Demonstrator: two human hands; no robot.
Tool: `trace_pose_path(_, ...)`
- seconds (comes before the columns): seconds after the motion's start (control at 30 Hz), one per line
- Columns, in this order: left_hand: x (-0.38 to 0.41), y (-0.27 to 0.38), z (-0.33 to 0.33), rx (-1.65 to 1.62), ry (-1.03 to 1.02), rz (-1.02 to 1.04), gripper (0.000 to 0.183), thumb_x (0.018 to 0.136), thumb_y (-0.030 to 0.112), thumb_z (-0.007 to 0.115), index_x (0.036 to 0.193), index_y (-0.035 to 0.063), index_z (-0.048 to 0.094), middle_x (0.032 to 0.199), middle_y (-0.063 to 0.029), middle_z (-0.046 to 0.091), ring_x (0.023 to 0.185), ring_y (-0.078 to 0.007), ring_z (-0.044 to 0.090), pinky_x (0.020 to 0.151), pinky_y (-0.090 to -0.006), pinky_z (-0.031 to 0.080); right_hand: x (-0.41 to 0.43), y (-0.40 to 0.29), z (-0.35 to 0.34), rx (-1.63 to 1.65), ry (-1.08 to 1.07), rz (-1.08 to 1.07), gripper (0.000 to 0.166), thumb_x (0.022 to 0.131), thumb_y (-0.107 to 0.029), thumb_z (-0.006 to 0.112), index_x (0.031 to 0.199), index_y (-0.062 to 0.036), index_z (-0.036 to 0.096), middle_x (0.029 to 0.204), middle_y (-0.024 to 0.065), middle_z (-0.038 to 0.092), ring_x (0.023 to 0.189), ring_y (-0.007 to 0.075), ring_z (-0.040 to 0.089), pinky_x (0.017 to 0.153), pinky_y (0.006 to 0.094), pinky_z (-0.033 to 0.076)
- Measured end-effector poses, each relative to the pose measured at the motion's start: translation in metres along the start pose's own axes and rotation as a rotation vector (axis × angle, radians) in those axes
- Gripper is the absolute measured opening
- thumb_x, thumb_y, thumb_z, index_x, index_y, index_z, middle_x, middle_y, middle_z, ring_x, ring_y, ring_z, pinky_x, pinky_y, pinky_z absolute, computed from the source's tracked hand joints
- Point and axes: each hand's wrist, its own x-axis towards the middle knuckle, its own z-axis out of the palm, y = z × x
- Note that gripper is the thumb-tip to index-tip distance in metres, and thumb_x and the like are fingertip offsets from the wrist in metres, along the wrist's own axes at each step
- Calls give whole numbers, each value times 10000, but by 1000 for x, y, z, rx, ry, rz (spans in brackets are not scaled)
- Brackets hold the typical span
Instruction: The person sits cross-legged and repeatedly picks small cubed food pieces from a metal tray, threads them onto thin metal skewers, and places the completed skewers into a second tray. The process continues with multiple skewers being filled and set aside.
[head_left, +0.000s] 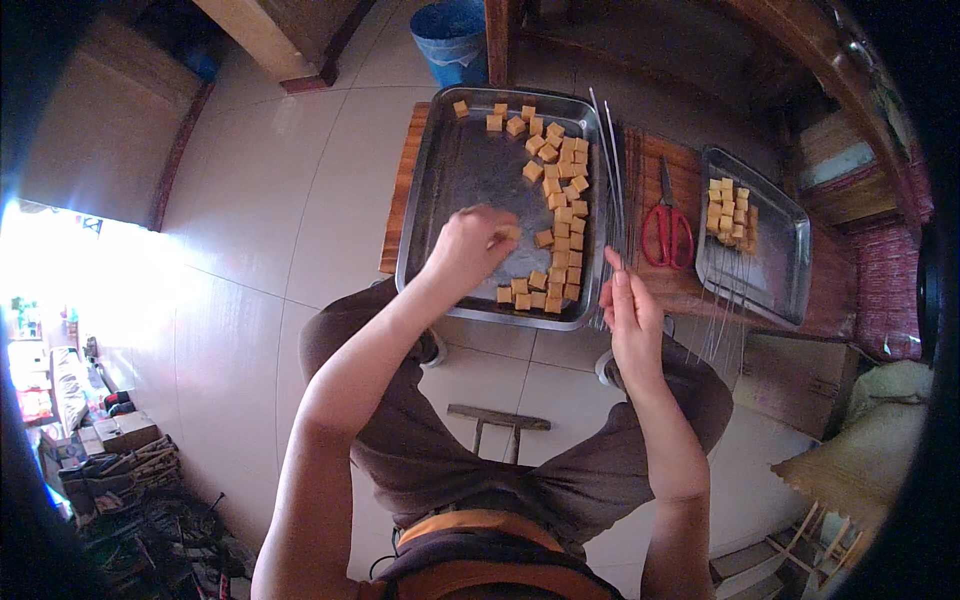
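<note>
Many tan cubes, perhaps tofu (562, 215), lie in a large metal tray (551, 325), mostly along its right side. Over the tray, my left hand (475, 244) holds one such cube between thumb and fingers, slightly blurred. My right hand (630, 300) is at the tray's right edge, its thumb and fingers closed on thin metal skewers (613, 161) that point away from me; how many it holds cannot be told. Red-handled scissors (667, 234) lie on the wooden surface to the right. Beyond them, a smaller metal tray (793, 259) holds skewered cubes (727, 214), their bare skewer ends hanging over the near rim.
Both trays rest on a wooden bench (679, 296). A blue bucket (452, 45) stands on the tiled floor behind the large tray. A small wooden stool (499, 418) shows between my legs. Cardboard boxes (795, 379) and sacks are at the right.
</note>
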Motion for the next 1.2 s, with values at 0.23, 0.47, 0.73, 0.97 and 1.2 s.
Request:
trace_pose_path(0.23, 14, -11, -13, -1025, 37, -194, 296, 883, 78, 658, 1158, -7, 589, 1032, -69, 634, 959, -134, 598, 875, -263, 483, 2, 0, 3, -272, 20, -194, 267, 988, -195, 500, 1106, 1, 639, 623, 36, 492, 560, 104, 465, 532, 266, 387)
trace_pose_path(0.47, 28, -19, 2, -1117, 150, -265, 238, 898, 63, 629, 1123, 0, 586, 1063, -84, 627, 978, -154, 603, 896, -276, 499, 4, 3, 2, -274, 4, -198, 231, 965, -176, 538, 1029, 9, 662, 635, 65, 541, 568, 115, 505, 543, 274, 412)
trace_pose_path(0.73, 28, -9, -17, -1547, 166, -255, 222, 932, 134, 585, 1126, 26, 587, 1091, -105, 619, 1014, -187, 609, 914, -276, 532, -2, -6, 1, -196, 9, -228, 215, 942, -93, 564, 1111, -4, 662, 684, 15, 580, 588, 52, 502, 541, 211, 412)
trace_pose_path(0.97, 30, -18, -41, -1699, 170, -187, 242, 943, 157, 563, 1142, 19, 561, 1076, -128, 612, 998, -202, 618, 855, -248, 561, -3, -12, -2, -175, -9, -269, 224, 928, -68, 584, 1130, -10, 663, 737, -2, 605, 598, 41, 492, 547, 196, 405)
trace_pose_path(1.2, 26, -22, -48, -1763, 125, -203, 281, 960, 236, 537, 1118, 5, 515, 1057, -141, 608, 957, -205, 631, 835, -298, 576, -4, -5, 0, -189, -25, -270, 217, 918, -67, 601, 1114, -4, 668, 772, 14, 638, 601, 45, 499, 554, 197, 415)
